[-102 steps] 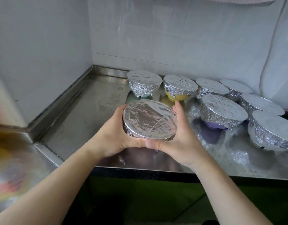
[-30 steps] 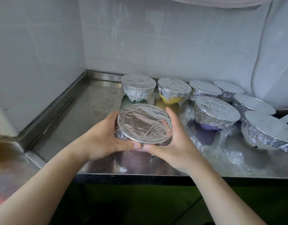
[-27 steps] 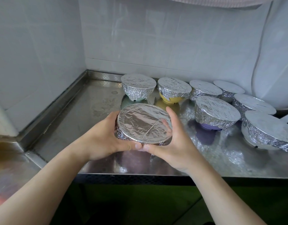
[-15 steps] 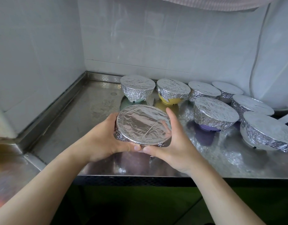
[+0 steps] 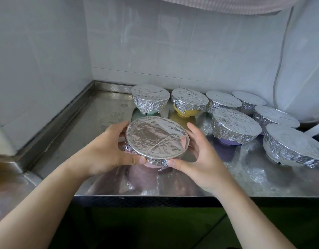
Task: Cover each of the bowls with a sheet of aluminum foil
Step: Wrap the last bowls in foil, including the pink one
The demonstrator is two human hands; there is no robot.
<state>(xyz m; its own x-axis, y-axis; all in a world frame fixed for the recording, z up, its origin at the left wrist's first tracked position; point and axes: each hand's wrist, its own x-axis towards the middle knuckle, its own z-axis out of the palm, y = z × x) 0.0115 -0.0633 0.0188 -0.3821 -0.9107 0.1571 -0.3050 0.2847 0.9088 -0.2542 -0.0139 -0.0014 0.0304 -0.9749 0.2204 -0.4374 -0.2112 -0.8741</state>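
A stainless steel worktop (image 5: 94,121) with a raised rim meets white tiled walls (image 5: 173,42), and a white cable (image 5: 279,69) hangs down at the right.

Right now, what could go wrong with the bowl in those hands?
1. The pink bowl sits near the counter's front edge; a nudge toward that edge might tip it off.
2. A loose foil flap sticks out between the left hand and right hand; pressing hard might tear it.
3. Sliding the bowl back could bump the purple bowl nearby.
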